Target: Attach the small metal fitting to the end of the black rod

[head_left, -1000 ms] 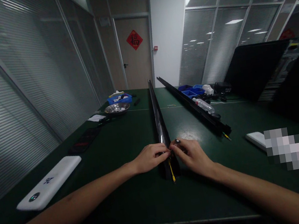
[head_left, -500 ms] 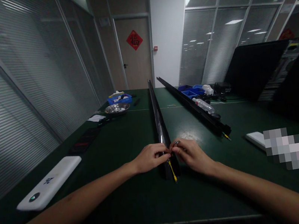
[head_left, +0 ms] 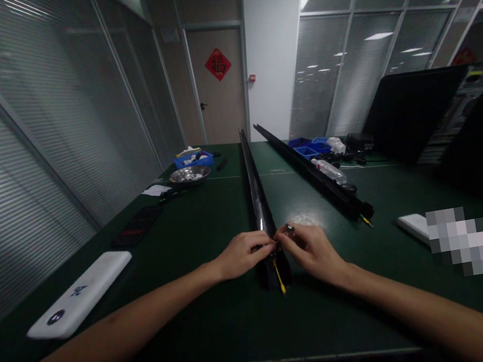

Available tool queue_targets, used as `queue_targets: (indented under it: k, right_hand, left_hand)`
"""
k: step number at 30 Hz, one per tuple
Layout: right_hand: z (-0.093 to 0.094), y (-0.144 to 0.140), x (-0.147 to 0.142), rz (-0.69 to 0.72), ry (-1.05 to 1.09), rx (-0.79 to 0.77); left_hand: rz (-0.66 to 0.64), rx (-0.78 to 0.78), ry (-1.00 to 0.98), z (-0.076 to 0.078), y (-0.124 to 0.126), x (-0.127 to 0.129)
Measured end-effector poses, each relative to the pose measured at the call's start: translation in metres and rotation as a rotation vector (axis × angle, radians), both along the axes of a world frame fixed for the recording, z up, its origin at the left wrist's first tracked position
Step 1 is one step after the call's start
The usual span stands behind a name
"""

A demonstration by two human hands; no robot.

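A long black rail (head_left: 255, 191) lies on the green table (head_left: 195, 237), running from the near middle away toward the door. My left hand (head_left: 241, 253) pinches its near end from the left side. From the right, my right hand (head_left: 307, 249) meets it, fingertips together around a small shiny part (head_left: 289, 229) at the rail's edge. A thin yellow wire (head_left: 278, 276) hangs out of the rail's near end, just below both hands.
A second black rail (head_left: 313, 172) lies to the right, with a plastic bottle (head_left: 329, 170) and blue bins (head_left: 309, 147) beside it. A white power bank (head_left: 80, 294) sits near left, a metal bowl (head_left: 189, 175) far left, and large black cases (head_left: 442, 118) at right.
Both hands stay at the rail's near end, with only small finger shifts. The right hand's fingers have lifted slightly on the small shiny part.
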State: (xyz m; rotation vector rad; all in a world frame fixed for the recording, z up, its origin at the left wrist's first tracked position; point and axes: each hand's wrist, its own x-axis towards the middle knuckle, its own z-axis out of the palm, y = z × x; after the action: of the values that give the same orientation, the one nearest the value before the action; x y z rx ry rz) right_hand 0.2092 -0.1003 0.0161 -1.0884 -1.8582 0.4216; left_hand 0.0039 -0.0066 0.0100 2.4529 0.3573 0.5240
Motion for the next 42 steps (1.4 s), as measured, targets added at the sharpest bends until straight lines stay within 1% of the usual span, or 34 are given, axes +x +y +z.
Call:
queue_targets:
  k: [7,12,18,24,28,36,39,42]
  right_hand:
    - [-0.001,-0.001,-0.001,-0.037,0.001,-0.003]
    - [-0.001,-0.001,-0.001,-0.029,-0.003,-0.002]
    - [0.000,-0.002,-0.003,-0.025,0.021,-0.060]
    - [0.001,-0.002,-0.002,-0.036,-0.038,0.008]
    - [0.001,0.000,0.000,-0.010,-0.080,0.046]
    - [-0.001,0.001,0.002,0.077,-0.094,0.053]
    - [-0.002,0.001,0.002,0.036,-0.032,0.016]
    - [-0.005,0.001,0.002,-0.037,0.067,-0.017]
  left_hand:
    - [-0.005,-0.010,-0.006,0.000,0.000,0.000]
    - [0.028,-0.024,-0.001,-0.001,0.001,0.000]
    - [0.040,-0.007,0.013,-0.001,0.000,0.000]
    - [0.039,0.021,0.022,0.000,-0.001,0.000]
    - [0.030,0.049,0.011,-0.002,-0.002,-0.001]
    - [-0.001,0.108,0.003,0.001,-0.006,-0.003]
    - [0.015,0.129,0.002,0.002,-0.009,-0.004]
    - [0.066,0.138,-0.046,0.003,-0.011,-0.006]
